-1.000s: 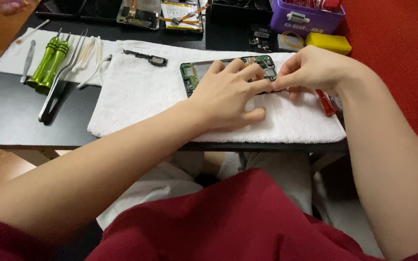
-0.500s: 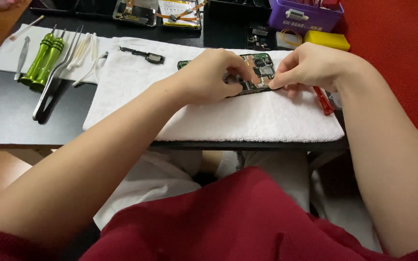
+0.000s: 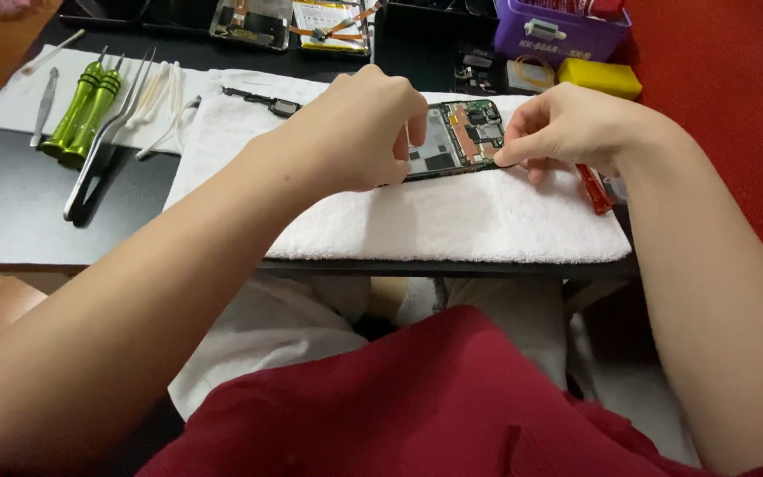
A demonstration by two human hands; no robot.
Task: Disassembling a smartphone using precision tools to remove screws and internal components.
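Opened phone (image 3: 457, 137): back cover off, green circuit board and metal shields exposed; we find it in the upper centre of the frame, lying on a white towel (image 3: 452, 216), which cushions it and would keep small parts from rolling off.

Left hand (image 3: 359, 132): curled over the phone's left half, fingers bent down onto its edge; we read this as a steadying grip that pins the body in place.

Right hand (image 3: 567, 128): thumb and forefinger pinched together at the phone's right edge, closed on something thin and dark; we cannot tell what it is.

Red-handled tool (image 3: 593, 188): on the towel just below the right wrist, set down within easy reach.

Green-handled screwdrivers (image 3: 86, 110): two, side by side at upper left, on a separate white cloth (image 3: 11, 115).

Metal tweezers (image 3: 103, 150): long, beside the screwdrivers, tips pointing toward the top of the frame.

Small dark strip part (image 3: 262, 100): on the towel's upper left corner, laid apart from the phone.

Purple bin (image 3: 558, 35) and yellow block (image 3: 600, 77): upper right, at the far edge of the black tabletop (image 3: 11, 212).
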